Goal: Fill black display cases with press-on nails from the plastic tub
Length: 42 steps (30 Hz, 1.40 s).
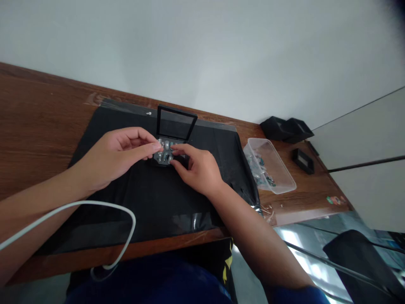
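Observation:
A small black case stands on the black mat, its framed see-through lid raised at the back. Several shiny, silvery rounded pieces sit inside it; their exact kind is too small to tell. Over the case's left side is my left hand, thumb and forefinger pinched together; whatever is between the tips is too small to make out. My right hand reaches over the case's right side. Its thumb and forefinger are apart, with the tips at the pieces, and it hides that side of the case.
The black mat is taped onto a wooden table against a wall. On the right are a clear plastic tub with small bagged parts, black bins and a small black tray. A white cable loops across the front left.

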Tool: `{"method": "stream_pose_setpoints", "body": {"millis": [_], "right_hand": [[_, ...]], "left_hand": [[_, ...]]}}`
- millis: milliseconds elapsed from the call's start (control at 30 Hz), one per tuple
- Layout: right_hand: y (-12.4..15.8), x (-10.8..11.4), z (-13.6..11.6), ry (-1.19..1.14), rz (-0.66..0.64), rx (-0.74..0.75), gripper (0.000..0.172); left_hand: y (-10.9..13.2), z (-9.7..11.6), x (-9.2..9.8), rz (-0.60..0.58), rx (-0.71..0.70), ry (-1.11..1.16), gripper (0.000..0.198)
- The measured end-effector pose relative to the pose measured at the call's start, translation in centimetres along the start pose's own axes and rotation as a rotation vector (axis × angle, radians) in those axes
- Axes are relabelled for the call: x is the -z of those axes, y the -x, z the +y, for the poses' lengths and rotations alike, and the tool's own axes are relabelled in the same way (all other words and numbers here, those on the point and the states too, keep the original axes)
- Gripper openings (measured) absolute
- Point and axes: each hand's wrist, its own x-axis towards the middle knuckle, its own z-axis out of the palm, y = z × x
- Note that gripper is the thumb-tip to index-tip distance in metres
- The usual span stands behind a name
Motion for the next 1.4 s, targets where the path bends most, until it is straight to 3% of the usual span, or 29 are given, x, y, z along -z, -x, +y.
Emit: {"method": "stream_pose_setpoints", "body": {"millis": [167, 367, 700, 900, 1033, 1233, 1400], "right_hand": [[0.0, 0.1, 0.2, 0.017, 0.053, 0.050, 0.037], [0.7, 0.2, 0.3, -0.045, 0.299, 0.212, 0.031], [1.3, -0.3, -0.1, -0.047, 0.352, 0.508, 0.029], [1.3, -0.3, -0.5, -0.048, 0.351, 0.536, 0.028], [1.5, -0.6, -0.4, -0.020, 0.358, 0.467, 0.027], [1.8, -0.8, -0.4, -0.055, 0.361, 0.418, 0.042], [2.0, -0.8, -0.5, -0.051, 0.334, 0.415, 0.044]], "left_hand": [[0.0, 0.1, -0.5, -0.008, 0.054, 0.034, 0.032], [0.2, -0.2, -0.6, -0.028, 0.074, -0.001, 0.036], [0.4, -0.2, -0.7, -0.149, 0.117, 0.128, 0.035], [0.5, -0.1, -1.0, -0.186, 0.150, 0.181, 0.032], [0.6, -0.2, -1.1, -0.201, 0.157, 0.207, 0.032], [0.7, 0.2, -1.3, -0.213, 0.107, 0.210, 0.032], [0.7, 0.1, -1.2, -0.198, 0.123, 0.229, 0.032]]}}
